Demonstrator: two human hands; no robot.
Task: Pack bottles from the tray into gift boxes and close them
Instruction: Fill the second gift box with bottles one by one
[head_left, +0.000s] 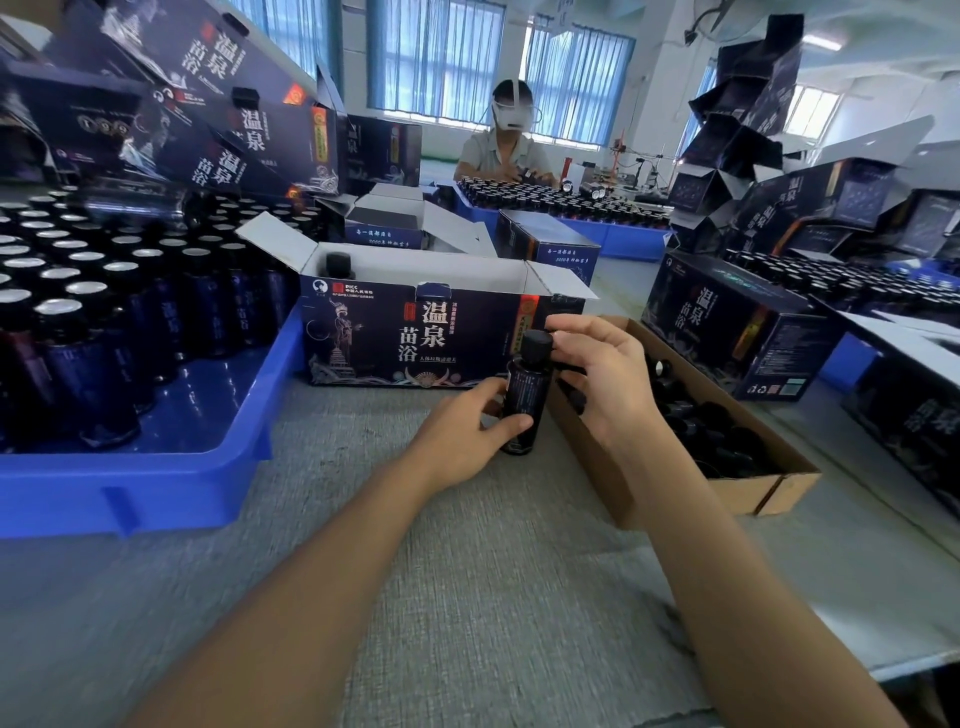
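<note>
On the near part of the grey table (467, 597), two bare forearms reach forward to the middle. The left hand (462, 436) grips the lower body of a dark bottle (522, 400), with the thumb and fingers curled round it. The right hand (602, 379) is at the top of the same bottle, and its fingers are bent around the black cap (536, 345). The bottle is almost upright, and its base is at the table surface. It is just in front of the right end of the open gift box (415, 338).

To the left stands a blue tray (156, 483), full of dark bottles with silver tops (78, 338). To the right of the hands lies a brown cardboard box (753, 493) which holds many black caps.

The flaps of the gift box are open, and one capped bottle (337, 265) stands in its far left corner. A closed gift box (727, 332) is at the right, a little farther. More boxes are stacked far left and far right. At the far table sits another person (501, 150) with a headset, behind another tray of bottles.
</note>
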